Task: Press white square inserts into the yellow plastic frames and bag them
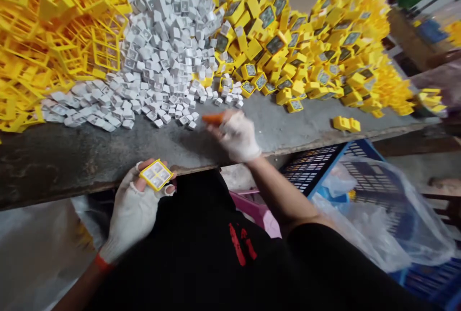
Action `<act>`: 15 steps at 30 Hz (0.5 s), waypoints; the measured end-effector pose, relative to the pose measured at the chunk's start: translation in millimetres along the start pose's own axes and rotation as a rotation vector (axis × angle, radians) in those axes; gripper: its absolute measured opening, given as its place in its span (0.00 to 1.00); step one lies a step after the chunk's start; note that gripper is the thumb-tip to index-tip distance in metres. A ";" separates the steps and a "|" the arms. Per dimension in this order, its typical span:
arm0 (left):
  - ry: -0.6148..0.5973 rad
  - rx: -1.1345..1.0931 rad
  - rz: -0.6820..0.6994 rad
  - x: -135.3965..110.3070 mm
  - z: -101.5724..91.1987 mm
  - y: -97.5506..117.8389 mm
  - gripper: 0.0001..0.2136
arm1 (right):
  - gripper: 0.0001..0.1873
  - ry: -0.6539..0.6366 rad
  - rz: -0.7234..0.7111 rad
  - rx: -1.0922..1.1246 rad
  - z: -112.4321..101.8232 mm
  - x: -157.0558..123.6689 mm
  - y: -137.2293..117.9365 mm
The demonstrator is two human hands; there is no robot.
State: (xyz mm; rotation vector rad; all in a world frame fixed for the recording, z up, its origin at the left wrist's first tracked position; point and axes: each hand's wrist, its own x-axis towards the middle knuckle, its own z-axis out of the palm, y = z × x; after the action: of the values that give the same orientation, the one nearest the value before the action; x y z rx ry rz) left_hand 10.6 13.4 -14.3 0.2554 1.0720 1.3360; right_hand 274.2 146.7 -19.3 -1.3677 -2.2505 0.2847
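Observation:
In my left hand, which wears a white fingerless knit glove, is a small yellow square frame with four pale window-like cells. The fingers grip its edges just in front of the bench edge. My right hand, also in a white glove, is curled above the grey bench and blurred by motion. From its fingers sticks out an orange pointed object; its exact kind is unclear. Closest to that hand are loose small white square pieces at the front of a large white heap.
A tall pile of yellow open frames fills the left. Yellow block-shaped parts with grey faces are heaped right of centre. Two yellow pieces lie near the bench edge. A blue crate with clear plastic bags stands below right.

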 end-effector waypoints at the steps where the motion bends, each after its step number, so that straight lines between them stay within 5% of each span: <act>1: 0.027 0.002 -0.003 1.9 1.2 0.3 0.12 | 0.14 0.023 0.163 -0.148 -12.6 17.9 19.7; 3: 0.069 -0.001 -0.001 3.7 3.5 0.3 0.12 | 0.14 -0.005 0.328 -0.308 -32.2 56.2 54.2; 8: 0.051 -0.028 -0.008 2.9 6.3 0.3 0.15 | 0.24 -0.188 0.317 -0.498 -30.7 132.7 89.3; 15: 0.066 -0.045 -0.022 -0.1 2.9 0.5 0.12 | 0.21 -0.290 0.331 -0.476 -15.3 154.0 101.7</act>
State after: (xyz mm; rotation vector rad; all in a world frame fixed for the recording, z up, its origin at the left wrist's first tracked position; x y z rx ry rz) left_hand 12.4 14.7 -12.4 0.1665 1.0957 1.3553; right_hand 302.2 329.0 -2.5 -2.0714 -2.4153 0.0552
